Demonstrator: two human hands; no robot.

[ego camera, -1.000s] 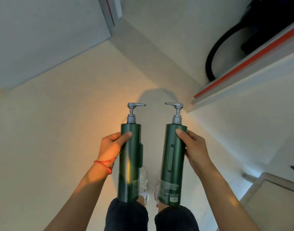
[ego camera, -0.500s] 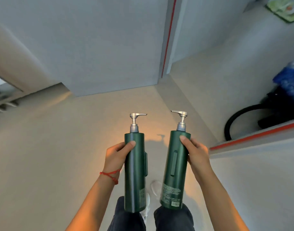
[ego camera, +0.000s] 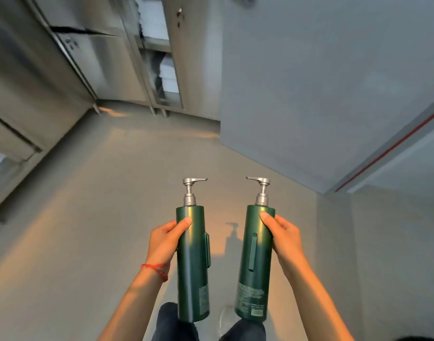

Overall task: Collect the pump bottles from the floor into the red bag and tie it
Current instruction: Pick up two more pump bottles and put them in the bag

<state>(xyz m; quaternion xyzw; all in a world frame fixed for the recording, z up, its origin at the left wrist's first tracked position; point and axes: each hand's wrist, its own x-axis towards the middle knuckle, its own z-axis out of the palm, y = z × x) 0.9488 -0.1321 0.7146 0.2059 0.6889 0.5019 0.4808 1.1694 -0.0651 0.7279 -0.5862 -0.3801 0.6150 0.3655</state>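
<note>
I hold two tall dark green pump bottles with silver pump heads upright above the floor, side by side. My left hand (ego camera: 165, 239) is wrapped around the left pump bottle (ego camera: 192, 262) near its top; a red string is tied on that wrist. My right hand (ego camera: 283, 238) grips the right pump bottle (ego camera: 254, 264) the same way. The two nozzles point toward each other. A white label shows low on each bottle. No red bag is in view.
A grey floor (ego camera: 100, 217) stretches ahead. A grey door or panel (ego camera: 321, 82) stands at the right with a red stripe (ego camera: 388, 148) along its edge. Metal cabinets (ego camera: 107, 57) line the far left wall. My dark trouser legs and a white shoe show below.
The view has swung up and to the left; the black hose and shelf at the right have left the frame and the metal cabinets have come in. Both hands keep their bottles.
</note>
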